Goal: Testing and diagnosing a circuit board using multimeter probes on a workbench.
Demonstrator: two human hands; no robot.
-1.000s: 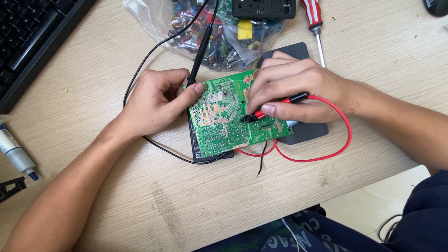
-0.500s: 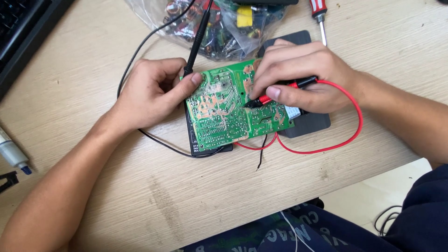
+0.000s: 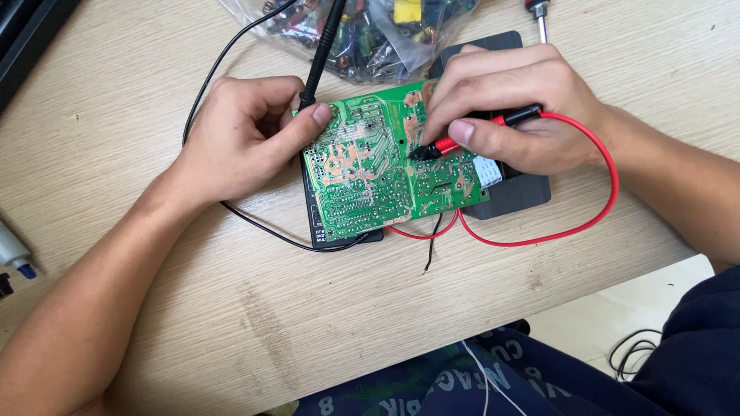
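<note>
Green circuit board (image 3: 385, 166), centre frame, solder side up, lying between both hands. Right hand (image 3: 512, 115) pinches red probe (image 3: 478, 132), its long axis pointing left, tip on the board. Left hand (image 3: 243, 135) grips black probe (image 3: 324, 46) upright at the board's upper-left edge.

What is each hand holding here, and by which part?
Left hand grips the black probe near its lower end; right hand pinches the red probe mid-shaft.
</note>
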